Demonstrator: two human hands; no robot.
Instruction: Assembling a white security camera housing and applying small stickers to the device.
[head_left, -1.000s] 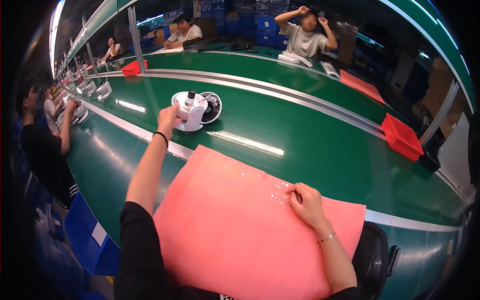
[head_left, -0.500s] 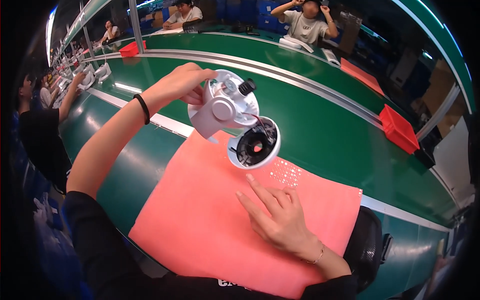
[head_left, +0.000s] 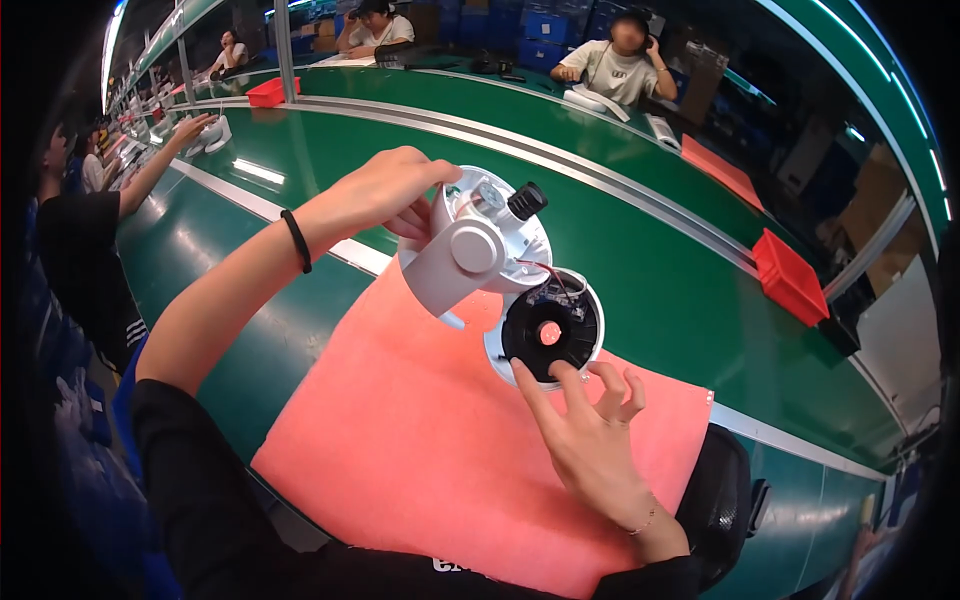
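My left hand is closed around the back of a white plastic housing, holding it tilted above the mat. Its hollow inside faces up, with a round boss, small fittings and a black ribbed cylinder at the top. Red and dark wires link it to a round white shell with a black, ring-shaped inside and a hole in the middle. My right hand has its thumb and forefinger at the lower rim of this shell; the other fingers are curled and apart.
Below lies a pink foam mat on the green bench. A green belt with metal rails runs beyond it. Red trays stand at right and far left. A black object sits beside the mat. Other people sit across and at left.
The housing and shell have moved right and slightly nearer, and the shell's inside now faces up more. My right hand has moved right, and its fingertips have reached the shell's rim.
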